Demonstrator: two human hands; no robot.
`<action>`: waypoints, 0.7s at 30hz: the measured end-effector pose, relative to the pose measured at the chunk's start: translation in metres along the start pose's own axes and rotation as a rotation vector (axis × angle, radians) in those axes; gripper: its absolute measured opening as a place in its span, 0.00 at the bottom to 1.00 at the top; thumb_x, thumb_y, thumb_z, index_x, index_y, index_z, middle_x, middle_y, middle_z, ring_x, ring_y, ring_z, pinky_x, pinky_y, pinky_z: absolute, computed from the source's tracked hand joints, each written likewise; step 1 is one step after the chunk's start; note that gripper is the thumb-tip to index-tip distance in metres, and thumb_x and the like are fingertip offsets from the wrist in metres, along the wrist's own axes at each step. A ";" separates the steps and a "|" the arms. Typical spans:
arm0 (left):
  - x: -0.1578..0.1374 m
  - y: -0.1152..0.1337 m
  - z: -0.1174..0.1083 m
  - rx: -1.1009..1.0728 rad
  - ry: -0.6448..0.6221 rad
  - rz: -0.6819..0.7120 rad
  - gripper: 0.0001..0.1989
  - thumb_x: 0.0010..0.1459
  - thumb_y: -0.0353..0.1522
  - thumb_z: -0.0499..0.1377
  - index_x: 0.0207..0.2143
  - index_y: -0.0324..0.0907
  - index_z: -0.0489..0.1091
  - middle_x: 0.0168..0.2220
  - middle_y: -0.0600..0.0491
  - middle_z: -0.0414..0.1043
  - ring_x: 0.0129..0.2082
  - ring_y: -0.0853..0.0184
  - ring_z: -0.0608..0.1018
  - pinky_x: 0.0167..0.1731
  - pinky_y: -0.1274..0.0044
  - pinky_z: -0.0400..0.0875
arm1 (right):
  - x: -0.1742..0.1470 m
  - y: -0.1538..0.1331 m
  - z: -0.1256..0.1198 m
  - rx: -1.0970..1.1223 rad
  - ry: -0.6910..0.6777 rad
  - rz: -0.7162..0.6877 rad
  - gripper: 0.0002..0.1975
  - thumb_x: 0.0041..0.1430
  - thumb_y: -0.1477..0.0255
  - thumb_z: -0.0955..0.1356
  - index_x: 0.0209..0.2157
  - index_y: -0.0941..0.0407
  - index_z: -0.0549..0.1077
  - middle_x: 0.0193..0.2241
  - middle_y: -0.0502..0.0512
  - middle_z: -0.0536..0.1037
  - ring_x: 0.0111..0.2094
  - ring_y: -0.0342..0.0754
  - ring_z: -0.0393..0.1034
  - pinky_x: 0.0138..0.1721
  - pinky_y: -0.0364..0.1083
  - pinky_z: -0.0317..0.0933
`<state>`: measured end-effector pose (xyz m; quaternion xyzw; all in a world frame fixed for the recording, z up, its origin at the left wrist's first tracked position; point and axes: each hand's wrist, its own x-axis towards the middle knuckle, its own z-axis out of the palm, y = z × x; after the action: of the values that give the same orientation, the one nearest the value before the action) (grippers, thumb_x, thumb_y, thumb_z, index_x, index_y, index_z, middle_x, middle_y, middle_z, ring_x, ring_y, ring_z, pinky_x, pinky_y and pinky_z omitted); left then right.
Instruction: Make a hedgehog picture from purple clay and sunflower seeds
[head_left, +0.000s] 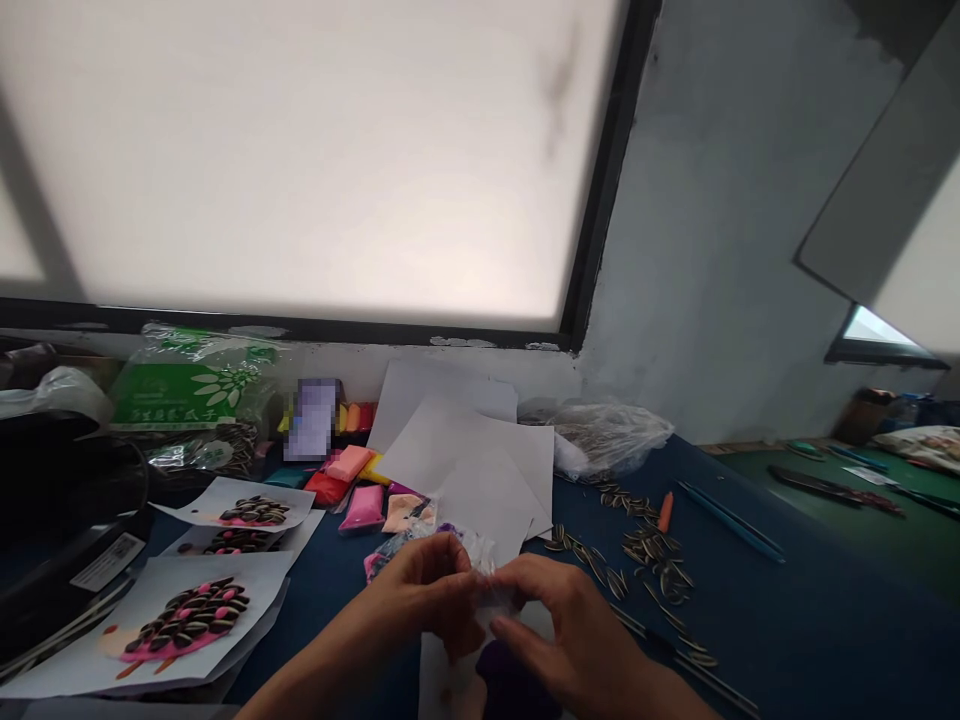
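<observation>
At the bottom centre, my left hand (pixel 431 580) and my right hand (pixel 566 620) meet, thumbs and fingers pinched on a crinkled clear plastic wrapper (pixel 489 565). What may be inside the wrapper is hard to make out. Under the hands lies a white sheet (pixel 435 665), partly covered by them, with a dark purple shape (pixel 514 680) on it. Just beyond my left hand sits a heap of crumpled wrappers (pixel 394 552) with pink and purple in them. A peach clay packet (pixel 409 512) and a pink clay packet (pixel 366 508) lie behind that.
Sunflower seeds (pixel 656 555), an orange stick (pixel 666 512) and blue tweezers (pixel 731 522) are on the right. White paper (pixel 465 470) is stacked at the back. Left are seed-and-clay pictures (pixel 187 620), a phone (pixel 313 420) and a green seed bag (pixel 195 395).
</observation>
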<state>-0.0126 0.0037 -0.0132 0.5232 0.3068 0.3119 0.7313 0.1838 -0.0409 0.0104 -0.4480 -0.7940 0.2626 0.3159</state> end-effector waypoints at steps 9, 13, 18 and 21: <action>0.002 0.002 0.004 -0.021 0.024 0.042 0.25 0.47 0.49 0.70 0.29 0.41 0.63 0.18 0.57 0.72 0.18 0.68 0.76 0.20 0.79 0.69 | 0.001 -0.004 -0.003 0.035 0.064 -0.023 0.11 0.63 0.74 0.65 0.27 0.58 0.75 0.31 0.56 0.78 0.33 0.47 0.72 0.35 0.45 0.62; -0.002 0.008 0.003 0.015 0.032 0.026 0.27 0.44 0.46 0.72 0.39 0.40 0.68 0.28 0.53 0.78 0.24 0.66 0.81 0.28 0.75 0.74 | 0.001 -0.004 -0.004 0.028 0.009 -0.037 0.12 0.64 0.73 0.64 0.27 0.57 0.73 0.32 0.55 0.77 0.33 0.46 0.71 0.36 0.45 0.62; 0.000 0.005 0.004 0.046 0.020 -0.026 0.25 0.41 0.47 0.73 0.30 0.38 0.71 0.20 0.54 0.76 0.19 0.67 0.77 0.20 0.78 0.72 | 0.000 -0.004 -0.001 0.106 -0.048 -0.033 0.10 0.64 0.73 0.64 0.32 0.57 0.75 0.34 0.55 0.77 0.35 0.46 0.71 0.37 0.44 0.63; 0.000 0.005 0.006 0.014 0.089 0.004 0.25 0.41 0.48 0.72 0.29 0.39 0.70 0.20 0.55 0.75 0.19 0.68 0.77 0.20 0.79 0.71 | 0.000 -0.004 0.000 0.121 -0.010 0.033 0.10 0.64 0.72 0.64 0.31 0.57 0.75 0.29 0.53 0.77 0.32 0.46 0.71 0.35 0.44 0.62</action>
<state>-0.0086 0.0021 -0.0075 0.5143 0.3403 0.3341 0.7128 0.1815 -0.0425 0.0131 -0.4396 -0.7710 0.3176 0.3339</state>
